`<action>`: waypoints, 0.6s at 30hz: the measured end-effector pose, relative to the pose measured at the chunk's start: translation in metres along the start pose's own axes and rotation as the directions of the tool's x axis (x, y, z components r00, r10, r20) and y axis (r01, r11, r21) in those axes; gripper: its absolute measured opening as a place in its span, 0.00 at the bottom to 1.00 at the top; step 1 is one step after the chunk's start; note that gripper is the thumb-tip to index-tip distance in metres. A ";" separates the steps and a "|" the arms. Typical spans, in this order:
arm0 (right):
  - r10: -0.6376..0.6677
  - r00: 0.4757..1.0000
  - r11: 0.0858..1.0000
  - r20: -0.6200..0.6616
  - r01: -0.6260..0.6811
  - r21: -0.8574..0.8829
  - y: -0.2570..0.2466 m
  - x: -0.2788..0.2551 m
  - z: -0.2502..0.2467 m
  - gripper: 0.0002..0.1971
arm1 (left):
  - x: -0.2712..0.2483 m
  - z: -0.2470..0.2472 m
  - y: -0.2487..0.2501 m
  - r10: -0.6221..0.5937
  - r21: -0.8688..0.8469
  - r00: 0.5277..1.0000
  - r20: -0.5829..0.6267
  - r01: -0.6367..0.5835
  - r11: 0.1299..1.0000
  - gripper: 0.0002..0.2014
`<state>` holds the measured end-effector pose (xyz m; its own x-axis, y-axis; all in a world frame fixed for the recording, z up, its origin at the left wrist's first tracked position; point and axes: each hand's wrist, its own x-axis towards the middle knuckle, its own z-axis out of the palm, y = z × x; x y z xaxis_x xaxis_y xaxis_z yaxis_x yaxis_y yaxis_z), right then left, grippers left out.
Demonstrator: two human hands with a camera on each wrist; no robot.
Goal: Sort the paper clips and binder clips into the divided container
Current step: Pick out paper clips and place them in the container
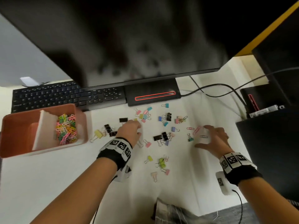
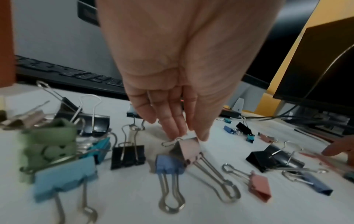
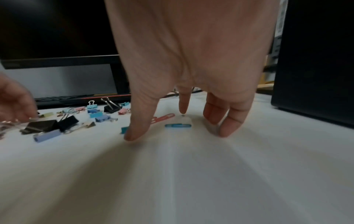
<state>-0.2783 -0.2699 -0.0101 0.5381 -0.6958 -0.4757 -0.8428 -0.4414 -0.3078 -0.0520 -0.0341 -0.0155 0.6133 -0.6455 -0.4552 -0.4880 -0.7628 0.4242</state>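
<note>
At centre frame the left hand (image 2: 172, 84) reaches down, fingertips (image 2: 177, 128) pinching the wire loop of a pale pink binder clip (image 2: 188, 149) whose other handle points toward lower right. The right hand (image 3: 191, 68) hovers spread and empty over a blue paper clip (image 3: 178, 125), long axis left-right, on the white worktop (image 1: 186, 183). The divided container (image 1: 14, 126), at left, holds paper clips (image 1: 66, 129) in its right compartment.

You're at a white desk (image 1: 48, 183): dark monitor (image 1: 129, 38) overhead, black keyboard (image 1: 64, 96) behind-left, black PC tower (image 1: 278, 65) right w/ cables (image 1: 218, 86), yellow edge (image 1: 267, 28) top-right. Grey wall (image 1: 24, 54) at left.
</note>
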 end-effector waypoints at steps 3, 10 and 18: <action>-0.072 0.997 0.996 0.012 0.071 0.048 0.001 0.004 0.008 0.37 | 0.011 0.001 0.003 -0.048 0.053 0.999 -0.002 0.048 0.997 0.09; -0.287 0.958 0.943 -0.023 0.287 0.171 -0.021 0.020 0.024 0.18 | 0.022 -0.008 -0.006 -0.158 0.036 0.987 -0.021 0.158 0.987 0.08; -0.410 0.912 0.912 0.014 0.410 0.037 -0.015 0.027 0.020 0.17 | 0.012 0.000 -0.006 -0.103 0.027 0.993 -0.062 0.104 0.994 0.02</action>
<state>-0.2513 -0.2707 -0.0349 0.8366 -0.4452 -0.3193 -0.5477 -0.6664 -0.5058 -0.0417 -0.0379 -0.0237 0.6974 -0.5602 -0.4469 -0.4379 -0.8268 0.3530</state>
